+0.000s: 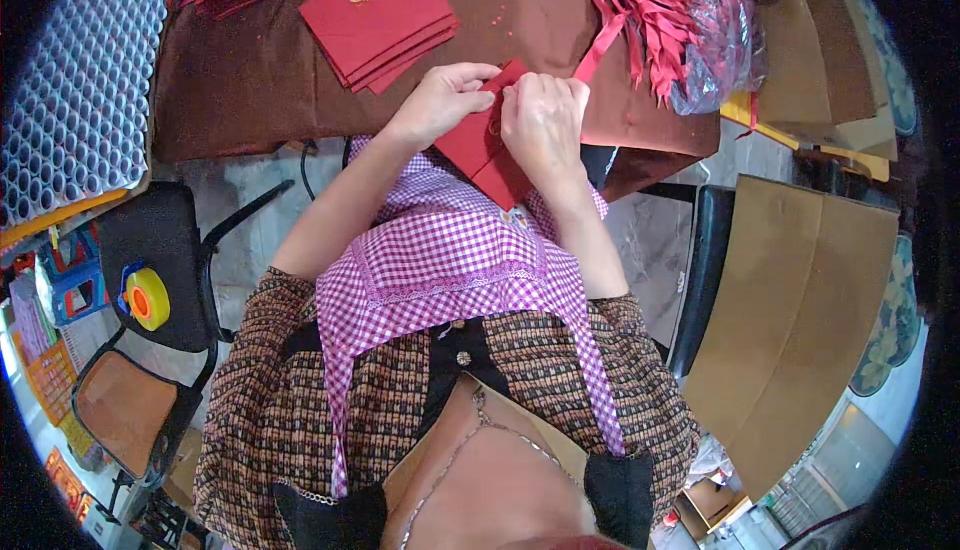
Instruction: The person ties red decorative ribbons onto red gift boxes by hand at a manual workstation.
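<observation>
Indoors, marble-look floor, a black chair [150, 230] to the left, and ahead a worktop [235, 95] under brown cloth. At its near edge, a red folded piece [468, 145] between two bare hands, lower corner over a checked apron [430, 250], apparently for close, steady handling. Left hand [440, 108] pinching the upper left side, probably as an anchor; right hand [545, 130] with fingers curled tightly over the upper right part, likely for fine finger control. Just beyond, a gold-marked red stack [375, 12], seemingly within easy reach. To the right, red ribbons [655, 30] spilling from a clear bag [728, 50], loose ends apparently handy, one strand running to beside the right hand.
</observation>
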`<state>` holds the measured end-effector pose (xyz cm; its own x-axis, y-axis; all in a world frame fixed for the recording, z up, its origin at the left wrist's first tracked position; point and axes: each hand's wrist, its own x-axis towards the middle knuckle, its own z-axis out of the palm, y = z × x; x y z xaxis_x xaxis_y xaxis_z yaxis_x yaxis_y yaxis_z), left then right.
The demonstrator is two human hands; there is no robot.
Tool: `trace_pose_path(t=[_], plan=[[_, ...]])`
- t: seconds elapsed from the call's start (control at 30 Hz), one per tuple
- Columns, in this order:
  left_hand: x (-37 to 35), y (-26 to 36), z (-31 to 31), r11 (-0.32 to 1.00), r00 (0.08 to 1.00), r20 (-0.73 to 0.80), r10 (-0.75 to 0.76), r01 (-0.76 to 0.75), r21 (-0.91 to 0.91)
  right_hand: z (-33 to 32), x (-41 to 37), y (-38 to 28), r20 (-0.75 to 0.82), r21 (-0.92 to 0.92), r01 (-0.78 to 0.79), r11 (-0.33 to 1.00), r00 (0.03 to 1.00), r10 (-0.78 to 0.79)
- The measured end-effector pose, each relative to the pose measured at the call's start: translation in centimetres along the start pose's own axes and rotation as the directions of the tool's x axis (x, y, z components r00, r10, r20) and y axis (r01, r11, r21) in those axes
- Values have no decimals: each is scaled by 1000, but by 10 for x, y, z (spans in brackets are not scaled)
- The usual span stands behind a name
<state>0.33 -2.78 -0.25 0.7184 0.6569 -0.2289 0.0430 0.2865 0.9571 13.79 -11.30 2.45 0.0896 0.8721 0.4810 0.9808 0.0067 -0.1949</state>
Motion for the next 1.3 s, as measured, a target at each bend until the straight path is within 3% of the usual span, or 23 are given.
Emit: trace_pose_path(t=[0.27, 0.37, 0.47, 0.57, 0.67, 0.73, 0.77, 0.83, 0.97, 1.03, 1.07, 1.23, 1.3], plan=[[3, -10, 1, 986, 997, -56, 52, -42, 163, 17, 1, 0, 66, 14, -92, 996, 994, 91], [1, -2, 4, 983, 994, -74, 78, -64, 173, 26, 0, 6, 79, 157, -185, 970, 982, 174], [1, 1, 2, 979, 999, -33, 35, -28, 200, 20, 0, 9, 32, 201, -155, 967, 988, 152], [2, 0, 2, 947, 993, -33, 116, -101, 306, 4, 7, 17, 81, 251, -92, 964, 994, 73], [-1, 12, 5, 914, 999, -18, 35, -25, 406, -11, 10, 28, 68, 305, -68, 950, 996, 50], [0, 7, 7, 875, 984, 8, 179, -163, 457, -23, 16, 32, 64, 306, 10, 952, 997, -31], [0, 6, 7, 873, 984, 10, 178, -162, 459, -26, 17, 33, 60, 307, 92, 947, 991, -116], [-2, 16, 7, 853, 988, 57, 144, -154, 499, -28, 17, 34, 123, 348, 52, 936, 987, -101], [-3, 25, -2, 919, 977, 188, 105, -167, 356, -36, 24, 41, 188, 407, 72, 910, 969, -160], [-7, 41, 0, 953, 978, 203, -50, -14, 301, -36, 26, 46, 245, 438, 53, 897, 954, -175], [-6, 41, 0, 953, 978, 204, -50, -14, 303, -35, 27, 50, 269, 476, 58, 878, 940, -208], [0, 31, 6, 854, 960, 266, 88, -210, 477, -36, 35, 59, 304, 531, 75, 844, 913, -272], [4, 21, 9, 763, 906, 227, 358, -424, 489, -37, 36, 59, 314, 569, 51, 821, 909, -275]])
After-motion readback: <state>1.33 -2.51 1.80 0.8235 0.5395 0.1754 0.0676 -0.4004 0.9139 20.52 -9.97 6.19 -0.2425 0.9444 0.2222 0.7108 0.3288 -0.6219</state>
